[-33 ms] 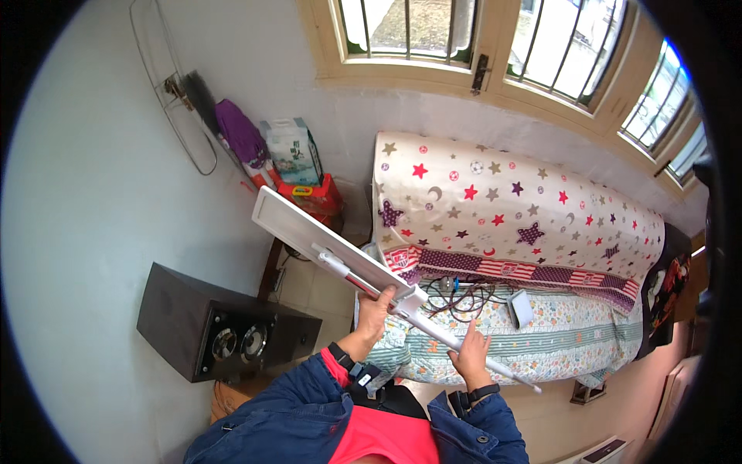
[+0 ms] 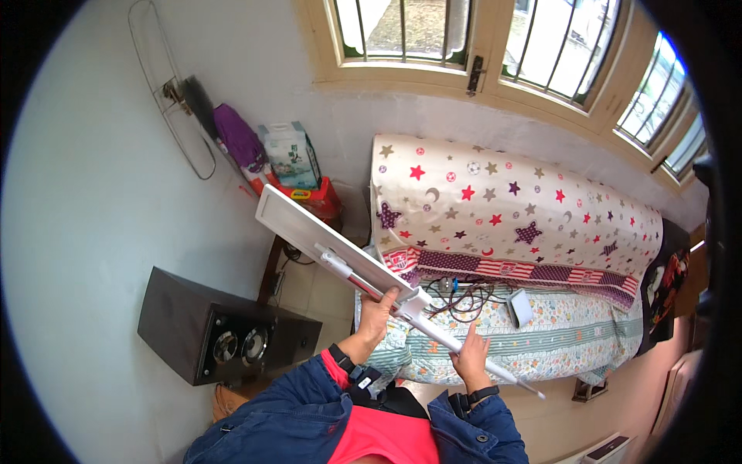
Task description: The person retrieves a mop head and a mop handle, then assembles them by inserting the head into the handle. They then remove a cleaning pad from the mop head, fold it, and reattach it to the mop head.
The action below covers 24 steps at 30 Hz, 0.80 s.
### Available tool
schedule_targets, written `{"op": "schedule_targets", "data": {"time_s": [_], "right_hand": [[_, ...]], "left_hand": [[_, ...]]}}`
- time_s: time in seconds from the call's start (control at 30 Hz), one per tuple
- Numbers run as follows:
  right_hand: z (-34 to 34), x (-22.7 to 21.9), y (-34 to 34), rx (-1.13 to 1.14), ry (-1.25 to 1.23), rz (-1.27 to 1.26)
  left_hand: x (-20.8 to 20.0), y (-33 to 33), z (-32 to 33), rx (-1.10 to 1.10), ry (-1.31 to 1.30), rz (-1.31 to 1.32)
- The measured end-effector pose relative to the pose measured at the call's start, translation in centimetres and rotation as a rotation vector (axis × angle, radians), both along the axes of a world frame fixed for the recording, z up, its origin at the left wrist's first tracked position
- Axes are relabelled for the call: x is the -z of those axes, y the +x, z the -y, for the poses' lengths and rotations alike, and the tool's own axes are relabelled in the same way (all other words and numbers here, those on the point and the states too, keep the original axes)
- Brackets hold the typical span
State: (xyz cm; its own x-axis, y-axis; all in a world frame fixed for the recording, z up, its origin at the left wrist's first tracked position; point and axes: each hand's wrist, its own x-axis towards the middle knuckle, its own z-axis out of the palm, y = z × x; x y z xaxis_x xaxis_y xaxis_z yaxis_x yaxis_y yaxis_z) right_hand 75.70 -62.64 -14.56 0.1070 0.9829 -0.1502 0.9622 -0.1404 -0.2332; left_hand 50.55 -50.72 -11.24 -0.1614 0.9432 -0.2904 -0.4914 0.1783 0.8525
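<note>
Across the middle I hold a white flat panel point(image 2: 328, 236) with a white tubular pole point(image 2: 437, 332) joined to it by a bracket point(image 2: 417, 303). The panel slants to the upper left and the pole runs down to the lower right, ending in a thin tip. My left hand point(image 2: 373, 319) is closed around the piece near the bracket, its thumb against the panel. Further along, my right hand point(image 2: 471, 362) is closed on the pole, with its index finger stretched out. A red strip point(image 2: 363, 284) shows along the panel's underside, beside a white tube point(image 2: 334, 261).
Beyond the pole stands a bench or sofa under a star-patterned cover point(image 2: 510, 205) and a flowered cloth point(image 2: 556, 332). Coiled cables point(image 2: 471, 298) and a small white box point(image 2: 520, 308) lie there. On the left are a black speaker point(image 2: 232, 332), a purple umbrella point(image 2: 238, 138) and packages point(image 2: 292, 155).
The pole's tip has shifted slightly down and to the right. Both hands keep their hold.
</note>
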Motion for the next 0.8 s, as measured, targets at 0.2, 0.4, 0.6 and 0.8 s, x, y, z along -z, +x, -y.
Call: {"op": "schedule_targets", "data": {"time_s": [0.2,0.4,0.6,0.8], "right_hand": [[5.1,-0.4,0.8,0.2,0.213,-0.208],[8.5,-5.9,2.4,0.205,0.21,-0.495],[10.8,-8.5,8.7,0.095,0.099,-0.717],[14.0,-8.4,19.6,0.232,0.33,-0.688]], "left_hand": [[-5.3,0.8,1.3,0.336,0.008,0.189],[-9.2,2.9,1.1,0.621,0.292,0.128],[-13.1,10.8,3.0,0.691,0.262,0.039],[-14.1,24.8,7.9,0.684,0.309,0.045]]}}
